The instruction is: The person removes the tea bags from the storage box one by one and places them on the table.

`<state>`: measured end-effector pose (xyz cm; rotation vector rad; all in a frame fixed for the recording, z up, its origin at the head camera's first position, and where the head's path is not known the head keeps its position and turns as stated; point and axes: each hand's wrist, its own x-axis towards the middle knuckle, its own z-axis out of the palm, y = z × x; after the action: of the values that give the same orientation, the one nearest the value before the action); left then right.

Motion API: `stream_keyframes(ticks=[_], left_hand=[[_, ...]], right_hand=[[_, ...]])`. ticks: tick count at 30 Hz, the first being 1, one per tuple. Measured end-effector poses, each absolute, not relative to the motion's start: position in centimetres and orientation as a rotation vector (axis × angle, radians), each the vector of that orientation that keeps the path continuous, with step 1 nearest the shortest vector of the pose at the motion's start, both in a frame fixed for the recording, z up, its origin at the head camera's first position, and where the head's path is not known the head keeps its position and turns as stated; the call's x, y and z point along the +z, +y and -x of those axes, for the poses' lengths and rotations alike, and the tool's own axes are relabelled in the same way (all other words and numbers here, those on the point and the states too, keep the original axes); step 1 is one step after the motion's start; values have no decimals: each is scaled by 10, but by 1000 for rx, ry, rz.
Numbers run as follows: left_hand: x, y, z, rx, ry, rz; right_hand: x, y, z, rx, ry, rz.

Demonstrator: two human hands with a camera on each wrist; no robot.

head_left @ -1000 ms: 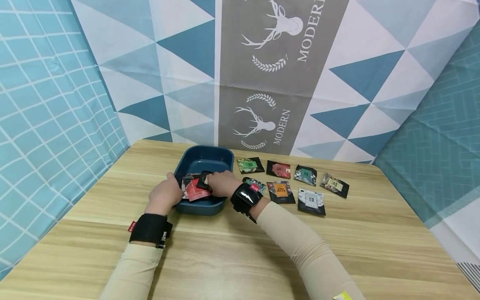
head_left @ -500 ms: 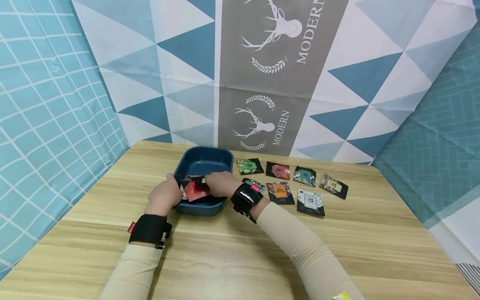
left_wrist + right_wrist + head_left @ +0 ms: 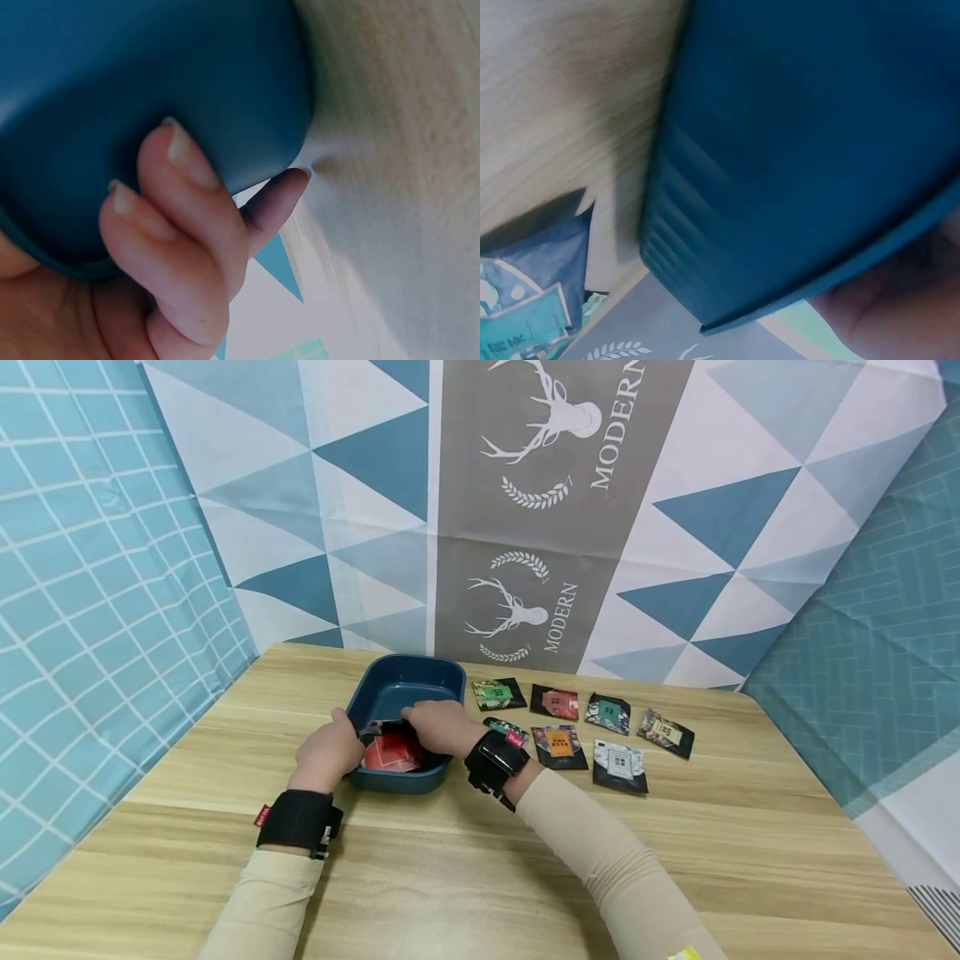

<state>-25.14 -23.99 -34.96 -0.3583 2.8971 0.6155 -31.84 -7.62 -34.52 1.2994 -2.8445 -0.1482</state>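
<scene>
On the left of the table stands a dark blue plastic bin [image 3: 408, 783], seen closely as a blue wall [image 3: 217, 67] in the left wrist view. My left hand [image 3: 330, 746] grips its left side, with curled fingers [image 3: 191, 232] against the outer wall and the rim inside the grasp. My right hand [image 3: 442, 727] reaches over the right rim into the bin, its fingertips pinching the dark edge of a sachet. A red sachet [image 3: 393, 753] lies below that edge near the bin's front. In the right wrist view the bin's wall hides those fingertips.
Right of the bin, several flat sachets lie in two loose rows, including a green one [image 3: 498, 693], a red-labelled one [image 3: 555, 702], an orange-labelled one [image 3: 559, 747] and a white one [image 3: 620, 766]. A patterned cloth [image 3: 517, 527] hangs behind the table.
Inside the bin, my right fingers have shifted slightly left and back with the dark sachet edge, and more of the red sachet's face shows. My left hand keeps its hold on the bin.
</scene>
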Motion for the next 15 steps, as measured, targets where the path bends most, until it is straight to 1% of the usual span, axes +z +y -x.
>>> stream_keyframes(ticks=[15], left_hand=[[-351,-240,253,584,2885,372]], right_hand=[[-331,-65,307,-122,-2792,-1324]])
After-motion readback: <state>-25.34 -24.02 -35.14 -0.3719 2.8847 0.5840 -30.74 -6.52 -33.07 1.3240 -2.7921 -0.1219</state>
